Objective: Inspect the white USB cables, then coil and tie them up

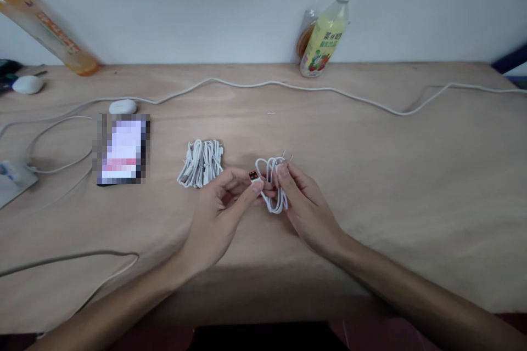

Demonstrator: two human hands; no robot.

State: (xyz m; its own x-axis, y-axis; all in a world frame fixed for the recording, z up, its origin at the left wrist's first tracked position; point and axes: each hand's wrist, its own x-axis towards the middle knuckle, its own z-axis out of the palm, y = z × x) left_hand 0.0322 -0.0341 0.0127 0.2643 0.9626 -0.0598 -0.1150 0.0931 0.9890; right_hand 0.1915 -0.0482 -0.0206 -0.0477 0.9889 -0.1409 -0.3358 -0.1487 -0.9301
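Thumb and fingers (247,197) pinched shut, you hold a USB plug (254,177) in your left hand (216,219), apparently separating it from the white cable coil (275,209), gripped above the tabletop (391,186) by your right hand's closed fingers (291,186). Bundled cables (200,163) lie beside your left hand, likely leaving working room. Behind, a labelled bottle (325,38) shows pale yellow drink; an orange bottle's (53,33) fill is unclear.

Has cable bundle (200,163) just left of the grip, phone (123,149) farther left, bottle (325,38) behind rightward, apparently against wall (206,11).
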